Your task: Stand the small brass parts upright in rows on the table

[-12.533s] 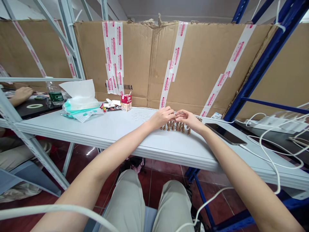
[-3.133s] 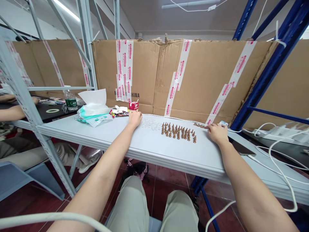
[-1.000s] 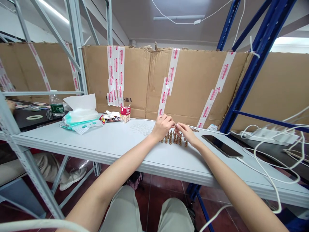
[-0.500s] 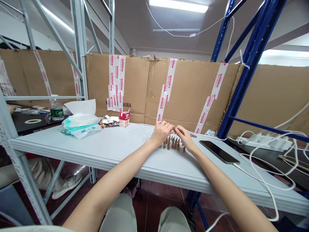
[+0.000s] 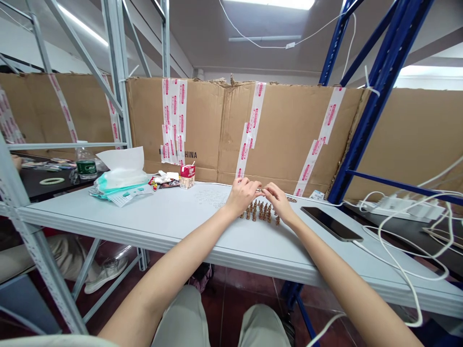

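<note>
Copper-brown little pieces [image 5: 257,212] stand in close rows on the white table [image 5: 144,214], just below the left hand [image 5: 242,195] and right hand [image 5: 278,201]. The fingertips [image 5: 266,191] meet, nearly closed, above the rows, around a tiny brown bit [image 5: 259,190]; which hand grips it, I cannot tell. Working low and slow, wrists raised, spares the standing pieces a knock.

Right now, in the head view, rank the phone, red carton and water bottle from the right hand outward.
Right hand:
1. Phone, to its right
2. Red carton, left, at the table's back
3. Water bottle, far left, on a dark table
</note>
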`<action>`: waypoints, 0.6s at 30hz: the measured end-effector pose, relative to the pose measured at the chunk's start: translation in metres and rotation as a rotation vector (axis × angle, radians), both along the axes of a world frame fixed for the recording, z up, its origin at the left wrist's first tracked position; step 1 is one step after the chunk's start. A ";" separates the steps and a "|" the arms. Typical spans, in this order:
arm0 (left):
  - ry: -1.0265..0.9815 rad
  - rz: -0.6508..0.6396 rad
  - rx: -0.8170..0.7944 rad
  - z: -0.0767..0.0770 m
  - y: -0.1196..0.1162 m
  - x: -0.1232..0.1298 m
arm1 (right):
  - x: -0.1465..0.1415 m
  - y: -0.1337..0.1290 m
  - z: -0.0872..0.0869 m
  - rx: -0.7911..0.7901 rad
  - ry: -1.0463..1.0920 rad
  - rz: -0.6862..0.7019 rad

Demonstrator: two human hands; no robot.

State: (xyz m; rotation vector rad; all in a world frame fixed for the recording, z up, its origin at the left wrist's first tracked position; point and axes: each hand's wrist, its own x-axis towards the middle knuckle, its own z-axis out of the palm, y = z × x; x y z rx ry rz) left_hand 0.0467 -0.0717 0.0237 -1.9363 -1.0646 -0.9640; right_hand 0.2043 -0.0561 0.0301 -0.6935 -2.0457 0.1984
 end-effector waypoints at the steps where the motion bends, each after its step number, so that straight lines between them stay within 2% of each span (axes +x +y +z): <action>1: 0.009 -0.002 0.011 0.000 -0.001 -0.001 | 0.000 0.000 0.000 -0.003 -0.007 -0.001; 7: 0.033 -0.004 0.052 0.000 -0.002 -0.004 | -0.001 -0.001 0.002 -0.011 -0.028 0.006; 18: 0.060 -0.001 -0.038 0.001 -0.004 -0.006 | -0.001 -0.004 0.002 -0.093 -0.027 0.022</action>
